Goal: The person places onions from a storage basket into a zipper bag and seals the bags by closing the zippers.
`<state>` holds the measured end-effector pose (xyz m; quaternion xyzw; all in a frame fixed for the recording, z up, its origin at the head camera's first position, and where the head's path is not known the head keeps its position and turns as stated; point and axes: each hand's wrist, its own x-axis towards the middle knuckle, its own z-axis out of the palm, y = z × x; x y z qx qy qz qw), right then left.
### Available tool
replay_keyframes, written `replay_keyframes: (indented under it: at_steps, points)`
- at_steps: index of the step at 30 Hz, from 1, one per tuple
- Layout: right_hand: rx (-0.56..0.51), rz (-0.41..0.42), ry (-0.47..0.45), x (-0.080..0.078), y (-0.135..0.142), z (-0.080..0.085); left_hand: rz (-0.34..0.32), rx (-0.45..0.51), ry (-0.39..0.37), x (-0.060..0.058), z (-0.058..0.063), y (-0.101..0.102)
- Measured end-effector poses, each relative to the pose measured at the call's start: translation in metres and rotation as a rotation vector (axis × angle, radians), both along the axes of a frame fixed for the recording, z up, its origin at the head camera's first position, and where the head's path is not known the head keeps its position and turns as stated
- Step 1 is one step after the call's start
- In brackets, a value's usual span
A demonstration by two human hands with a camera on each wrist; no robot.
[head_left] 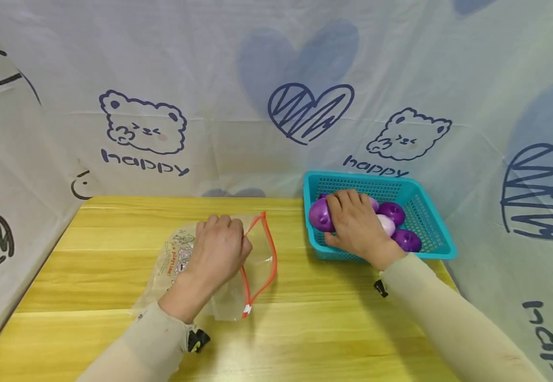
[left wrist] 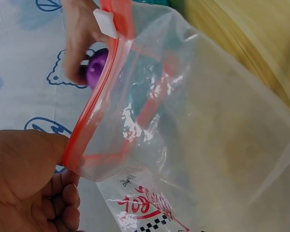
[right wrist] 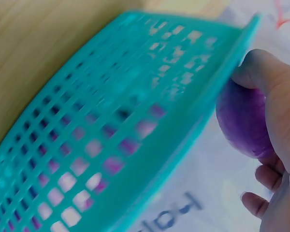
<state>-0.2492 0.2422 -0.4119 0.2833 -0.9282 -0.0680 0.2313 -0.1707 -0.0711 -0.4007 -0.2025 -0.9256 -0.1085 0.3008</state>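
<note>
We see a glossy purple egg-shaped object (head_left: 322, 215) at the left end of a turquoise plastic basket (head_left: 443, 249), up by the rim; we cannot tell whether it touches that rim. The person's right hand (head_left: 356, 225) grasps it, fingers over the top and thumb on the near side. Beside it in the basket we make out more rounded pieces, among them a dark purple one (head_left: 407, 241) and a pale lilac one (head_left: 386, 225).

Well to the left, the left hand (head_left: 222, 245) pinches the edge of a clear zip bag (head_left: 226, 303), its fingers curled. The bag lies with its red-edged mouth parted and facing the basket; a white slider (head_left: 247, 309) sits at the mouth's near corner, and we read red lettering on its side.

Both rest on a yellow wood-grain table (head_left: 305, 329). Behind it hangs a white cloth (head_left: 219, 63) with bears, hearts and "happy" drawn in blue.
</note>
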Motion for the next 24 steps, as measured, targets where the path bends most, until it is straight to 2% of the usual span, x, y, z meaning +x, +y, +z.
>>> replay_keyframes:
  at_steps: [5,11,16,21,24]
  points:
    - [-0.058,0.135,0.094,0.028,-0.033,0.005,0.014,0.016,0.002,0.000,0.004,-0.002]
    - [-0.067,0.247,0.117,0.057,-0.079,0.001,0.067,0.060,-0.063,0.002,0.014,0.000]
    - [0.015,0.258,0.108,0.058,-0.104,-0.003,0.108,0.076,-0.129,0.005,0.021,0.006]
    - [0.083,0.252,0.086,0.055,-0.109,-0.006,0.117,0.086,-0.174,0.007,0.025,0.010]
    - [0.085,0.251,0.068,0.053,-0.109,-0.008,0.128,0.082,-0.191,0.008,0.027,0.010]
